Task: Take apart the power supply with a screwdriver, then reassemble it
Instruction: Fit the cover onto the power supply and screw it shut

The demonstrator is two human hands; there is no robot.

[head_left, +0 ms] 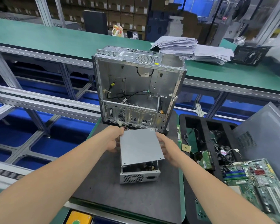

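My left hand (114, 140) and right hand (168, 149) grip the loose cover (141, 146) with curled fingers. The open power supply (139, 177) sits just below them on the worktop (120, 201). The cover is tilted, so it may slip and pinch the wires (148, 167) inside.

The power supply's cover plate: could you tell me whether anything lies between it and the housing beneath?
Nothing visible does. The cover plate, gripped by left hand and right hand, sits askew over the housing; wires at its open near end seem below the rim.
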